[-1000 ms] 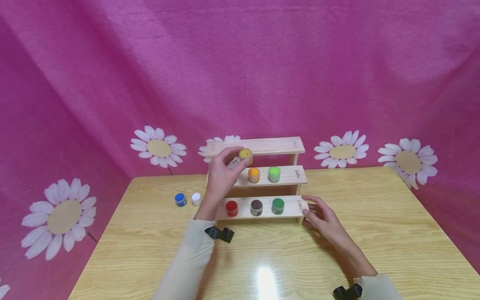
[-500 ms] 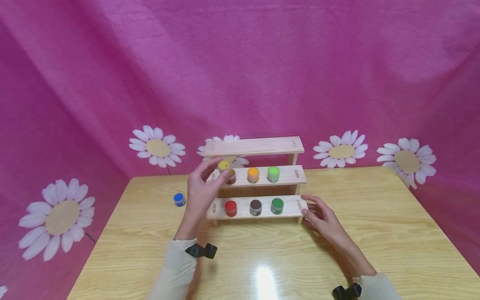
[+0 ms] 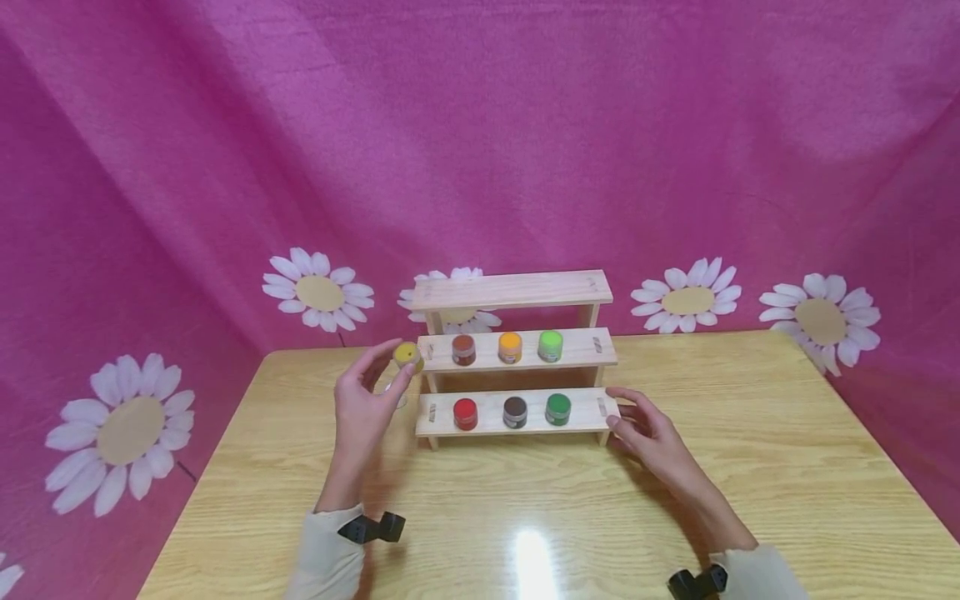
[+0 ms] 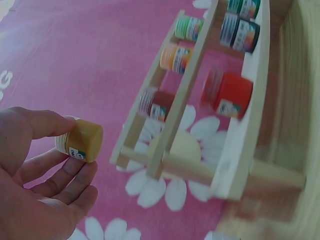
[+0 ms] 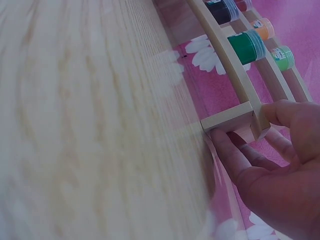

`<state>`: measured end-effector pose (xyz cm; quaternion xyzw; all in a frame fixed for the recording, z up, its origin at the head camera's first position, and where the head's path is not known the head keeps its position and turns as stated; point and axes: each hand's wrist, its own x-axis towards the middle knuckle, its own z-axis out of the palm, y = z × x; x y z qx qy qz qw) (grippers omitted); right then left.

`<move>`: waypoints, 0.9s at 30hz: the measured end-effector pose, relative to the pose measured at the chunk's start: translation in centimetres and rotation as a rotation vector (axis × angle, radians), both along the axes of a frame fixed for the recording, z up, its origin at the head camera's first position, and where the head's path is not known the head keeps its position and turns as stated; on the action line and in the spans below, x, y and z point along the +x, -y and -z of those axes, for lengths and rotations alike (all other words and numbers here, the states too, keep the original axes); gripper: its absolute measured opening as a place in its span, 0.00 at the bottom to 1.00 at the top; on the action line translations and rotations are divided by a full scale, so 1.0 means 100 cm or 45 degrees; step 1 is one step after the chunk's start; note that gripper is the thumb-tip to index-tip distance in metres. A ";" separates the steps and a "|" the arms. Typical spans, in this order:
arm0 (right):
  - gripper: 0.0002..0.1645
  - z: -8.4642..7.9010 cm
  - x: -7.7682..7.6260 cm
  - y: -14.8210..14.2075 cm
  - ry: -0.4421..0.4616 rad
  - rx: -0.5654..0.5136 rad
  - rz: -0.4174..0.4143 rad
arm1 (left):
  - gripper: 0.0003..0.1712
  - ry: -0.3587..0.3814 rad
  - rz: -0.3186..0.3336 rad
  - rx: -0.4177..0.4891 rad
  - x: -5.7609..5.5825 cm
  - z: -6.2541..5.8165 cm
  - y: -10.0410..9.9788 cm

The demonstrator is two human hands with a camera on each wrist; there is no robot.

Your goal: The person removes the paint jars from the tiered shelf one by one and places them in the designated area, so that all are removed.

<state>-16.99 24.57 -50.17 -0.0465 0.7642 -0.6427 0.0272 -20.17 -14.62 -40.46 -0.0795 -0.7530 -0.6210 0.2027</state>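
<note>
- From my end I see the yellow jar (image 3: 408,357) up beside the left end of the wooden rack (image 3: 513,290), near its middle shelf, with a gap between them in the left wrist view
- The left hand (image 3: 365,408) pinches this jar between thumb and fingers, parted only as wide as the jar
- At the rack's bottom right end, the right hand (image 3: 651,433) holds shelf end and leg, its fingers bent and partly spread
- On the rack's middle shelf I count a reddish-brown jar (image 3: 463,349), an orange jar (image 3: 510,347) and a light green jar (image 3: 551,346)
- On its bottom shelf sit a red jar (image 3: 465,414), a dark brown jar (image 3: 515,412) and a dark green jar (image 3: 557,409)
- Under the rack lies the wood-grain table (image 3: 450,517); behind it hangs a pink flowered cloth (image 3: 525,150)
</note>
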 end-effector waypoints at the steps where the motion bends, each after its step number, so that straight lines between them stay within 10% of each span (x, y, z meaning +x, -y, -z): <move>1: 0.31 0.000 0.000 0.000 -0.002 -0.006 -0.002 | 0.22 0.001 -0.011 0.009 0.000 0.001 0.003; 27: 0.30 0.001 -0.001 -0.002 -0.018 -0.005 -0.017 | 0.22 0.172 -0.325 -0.044 -0.007 0.044 0.094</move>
